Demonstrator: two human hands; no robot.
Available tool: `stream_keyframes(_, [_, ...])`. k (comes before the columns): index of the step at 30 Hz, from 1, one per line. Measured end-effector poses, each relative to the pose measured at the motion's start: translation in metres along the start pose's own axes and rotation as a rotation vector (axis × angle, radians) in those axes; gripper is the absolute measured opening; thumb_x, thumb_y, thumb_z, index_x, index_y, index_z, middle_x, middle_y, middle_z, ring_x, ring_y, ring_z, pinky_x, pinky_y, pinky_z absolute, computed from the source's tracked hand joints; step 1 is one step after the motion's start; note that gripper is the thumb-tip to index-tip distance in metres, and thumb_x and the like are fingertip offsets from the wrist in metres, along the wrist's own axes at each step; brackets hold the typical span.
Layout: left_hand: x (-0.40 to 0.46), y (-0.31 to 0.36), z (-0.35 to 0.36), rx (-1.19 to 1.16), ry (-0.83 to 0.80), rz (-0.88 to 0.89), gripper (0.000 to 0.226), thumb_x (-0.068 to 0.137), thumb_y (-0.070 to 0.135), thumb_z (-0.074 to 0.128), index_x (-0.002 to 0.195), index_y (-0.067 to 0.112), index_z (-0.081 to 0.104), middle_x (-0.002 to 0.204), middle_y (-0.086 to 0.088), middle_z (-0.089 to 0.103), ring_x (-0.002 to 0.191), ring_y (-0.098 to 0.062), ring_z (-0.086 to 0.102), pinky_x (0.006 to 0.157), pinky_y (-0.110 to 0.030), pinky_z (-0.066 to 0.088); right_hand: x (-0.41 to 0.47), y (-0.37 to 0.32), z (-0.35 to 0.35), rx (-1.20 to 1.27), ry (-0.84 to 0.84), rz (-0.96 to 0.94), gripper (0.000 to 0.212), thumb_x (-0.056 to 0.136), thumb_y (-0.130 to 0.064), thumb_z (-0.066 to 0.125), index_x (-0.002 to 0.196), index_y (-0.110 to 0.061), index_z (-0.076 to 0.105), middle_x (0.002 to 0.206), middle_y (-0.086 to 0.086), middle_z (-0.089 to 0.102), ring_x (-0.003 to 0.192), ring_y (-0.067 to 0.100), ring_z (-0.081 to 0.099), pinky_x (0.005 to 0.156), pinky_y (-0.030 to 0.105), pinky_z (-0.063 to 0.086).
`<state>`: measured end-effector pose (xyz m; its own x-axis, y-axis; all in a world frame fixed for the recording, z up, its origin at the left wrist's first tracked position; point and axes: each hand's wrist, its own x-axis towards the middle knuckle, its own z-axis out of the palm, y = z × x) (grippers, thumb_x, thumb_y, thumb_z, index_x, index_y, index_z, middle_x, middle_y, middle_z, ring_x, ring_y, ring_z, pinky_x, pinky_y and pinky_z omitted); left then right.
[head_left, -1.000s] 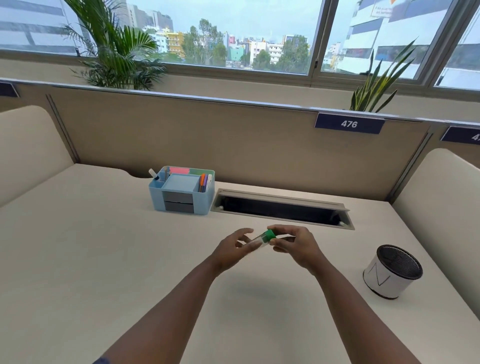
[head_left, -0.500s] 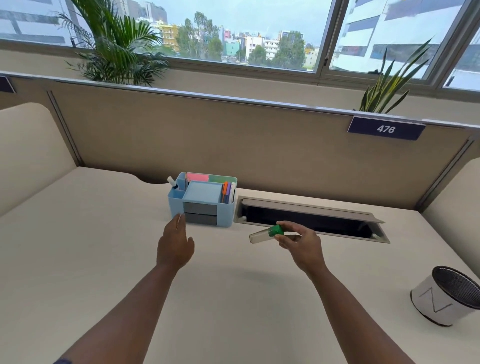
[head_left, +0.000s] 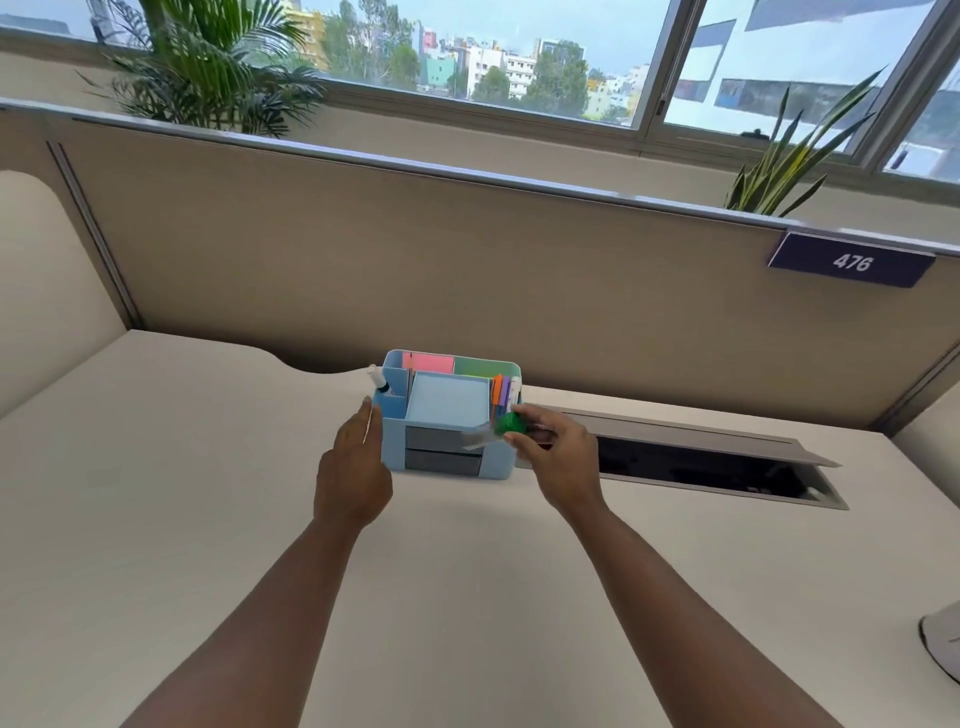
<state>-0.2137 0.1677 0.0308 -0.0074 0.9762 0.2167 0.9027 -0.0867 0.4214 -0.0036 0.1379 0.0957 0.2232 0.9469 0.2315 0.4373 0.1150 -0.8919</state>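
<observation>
A light blue desk organizer (head_left: 447, 415) stands at the back of the desk, holding coloured sticky notes, several markers and a white marker at its left corner. My right hand (head_left: 558, 457) pinches a marker with a green cap (head_left: 506, 425) and a clear body, held in front of the organizer's right side. My left hand (head_left: 356, 462) lies with straight fingers against the organizer's left wall.
A beige desk (head_left: 208, 519) is bounded by a fabric partition with a plate reading 476 (head_left: 852, 261). An open cable tray slot (head_left: 701, 465) runs right of the organizer. A white cup's edge (head_left: 943, 647) shows at far right. Plants stand behind the partition.
My left hand let go of the marker and moved left and forward to the organizer's side. My right hand carried the green-capped marker forward to the organizer. The view turned left.
</observation>
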Motion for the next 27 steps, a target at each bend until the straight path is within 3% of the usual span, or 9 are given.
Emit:
stream_keyframes(3, [0.006, -0.002, 0.006, -0.044, 0.047, 0.005, 0.065, 0.084, -0.002, 0.05, 0.143, 0.004, 0.024, 0.152, -0.013, 0.032, 0.134, -0.029, 0.037, 0.099, -0.04, 0.045, 0.02, -0.011, 0.025, -0.036, -0.02, -0.043, 0.031, 0.075, -0.006, 0.07, 0.105, -0.011, 0.066, 0.106, 0.014, 0.068, 0.079, 0.028, 0.065, 0.08, 0.037, 0.054])
stream_keyframes(8, [0.008, -0.001, 0.019, -0.107, 0.136, -0.004, 0.061, 0.08, -0.004, 0.058, 0.137, -0.002, 0.035, 0.144, -0.019, 0.044, 0.127, -0.033, 0.049, 0.102, -0.04, 0.045, 0.044, -0.017, 0.065, -0.104, -0.069, -0.158, 0.027, 0.077, -0.004, 0.067, 0.103, -0.011, 0.064, 0.1, 0.011, 0.068, 0.076, 0.019, 0.06, 0.065, 0.007, 0.044])
stream_keyframes(9, [0.008, -0.001, 0.021, -0.116, 0.148, 0.004, 0.061, 0.08, -0.004, 0.059, 0.136, -0.003, 0.036, 0.142, -0.02, 0.045, 0.125, -0.034, 0.051, 0.101, -0.041, 0.046, 0.046, -0.018, 0.072, -0.12, -0.086, -0.191, 0.027, 0.078, -0.004, 0.066, 0.104, -0.011, 0.064, 0.103, 0.011, 0.068, 0.081, 0.021, 0.06, 0.069, 0.007, 0.046])
stream_keyframes(12, [0.007, -0.004, 0.024, -0.123, 0.181, 0.044, 0.059, 0.076, -0.009, 0.061, 0.132, -0.006, 0.042, 0.136, -0.023, 0.05, 0.115, -0.038, 0.058, 0.095, -0.044, 0.051, 0.055, -0.019, 0.09, -0.159, -0.104, -0.243, 0.027, 0.083, -0.004, 0.06, 0.109, -0.008, 0.063, 0.112, 0.015, 0.065, 0.096, 0.027, 0.059, 0.086, 0.035, 0.052])
stream_keyframes(13, [0.006, -0.005, 0.024, -0.134, 0.191, 0.053, 0.059, 0.075, -0.011, 0.061, 0.13, -0.007, 0.044, 0.134, -0.024, 0.052, 0.111, -0.039, 0.061, 0.091, -0.046, 0.052, 0.058, -0.021, 0.094, -0.172, -0.095, -0.254, 0.028, 0.083, -0.005, 0.059, 0.111, -0.008, 0.062, 0.112, 0.016, 0.064, 0.096, 0.028, 0.059, 0.086, 0.038, 0.051])
stream_keyframes(17, [0.005, -0.005, 0.024, -0.145, 0.217, 0.061, 0.061, 0.067, -0.019, 0.058, 0.126, -0.008, 0.049, 0.13, -0.025, 0.056, 0.093, -0.042, 0.067, 0.081, -0.047, 0.057, 0.066, -0.024, 0.106, -0.216, -0.165, -0.331, 0.027, 0.082, -0.005, 0.061, 0.109, -0.007, 0.064, 0.107, 0.018, 0.064, 0.084, 0.031, 0.061, 0.081, 0.034, 0.047])
stream_keyframes(22, [0.006, -0.007, 0.027, -0.133, 0.214, 0.058, 0.061, 0.068, -0.017, 0.06, 0.127, -0.006, 0.049, 0.131, -0.024, 0.056, 0.085, -0.04, 0.068, 0.077, -0.045, 0.057, 0.067, -0.013, 0.125, -0.417, -0.367, -0.289, 0.029, 0.085, -0.016, 0.059, 0.113, -0.017, 0.063, 0.117, 0.012, 0.063, 0.099, 0.028, 0.058, 0.087, 0.037, 0.046])
stream_keyframes(27, [0.006, -0.008, 0.026, -0.116, 0.207, 0.073, 0.059, 0.066, -0.016, 0.067, 0.122, -0.008, 0.053, 0.123, -0.026, 0.061, 0.078, -0.038, 0.07, 0.07, -0.044, 0.058, 0.066, -0.008, 0.132, -0.457, -0.38, -0.242, 0.028, 0.084, -0.021, 0.062, 0.111, -0.017, 0.064, 0.115, 0.013, 0.065, 0.106, 0.028, 0.053, 0.087, 0.038, 0.044])
